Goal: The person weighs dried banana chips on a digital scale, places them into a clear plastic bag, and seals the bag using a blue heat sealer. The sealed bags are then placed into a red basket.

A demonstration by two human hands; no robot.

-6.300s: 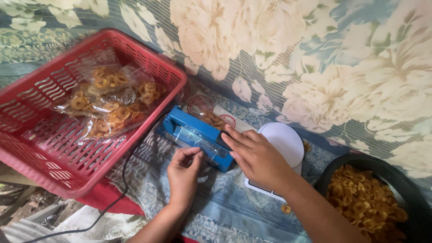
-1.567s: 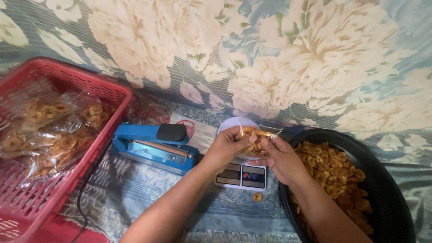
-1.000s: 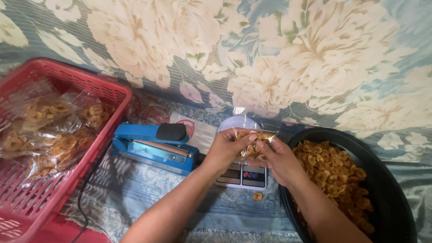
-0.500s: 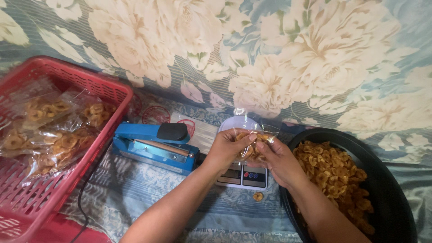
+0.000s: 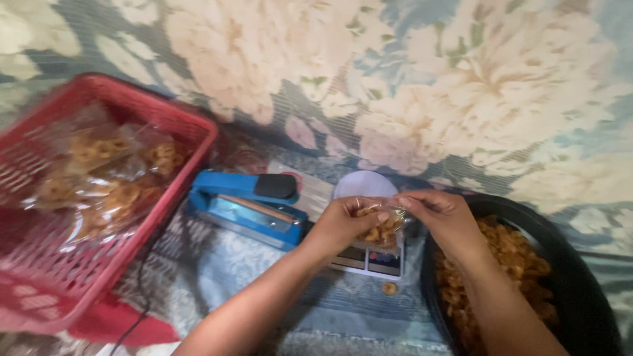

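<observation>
In the head view, both hands meet just right of centre over a small white scale (image 5: pixel 366 258). The left hand (image 5: pixel 343 224) comes up from about seven o'clock, its fingers curled narrow and pinched on the left side of a small clear bag of golden chips (image 5: pixel 381 227); the thumb and forefinger close on the plastic near the bag's upper edge. The right hand (image 5: pixel 443 221) enters from about five o'clock and pinches the bag's top right corner between fingertips, the rest of the fingers folded in, so the grip is tight with no open gap. The bag hangs between the two hands, directly above the scale's display end, and whether it rests on the scale cannot be told. The scale's round white platform shows at twelve o'clock from the hands. A single loose chip (image 5: pixel 390 288) lies on the cloth at six o'clock from the bag, just below the scale. At three to four o'clock from the hands sits a black basin (image 5: pixel 580 290) full of the same chips, the right forearm crossing its rim. At nine o'clock from the hands lies a blue heat sealer (image 5: pixel 247 207), arm down, and farther at nine o'clock a red plastic basket (image 5: pixel 191 142) holds filled chip bags. A floral cloth (image 5: pixel 395 86) covers the background.
</observation>
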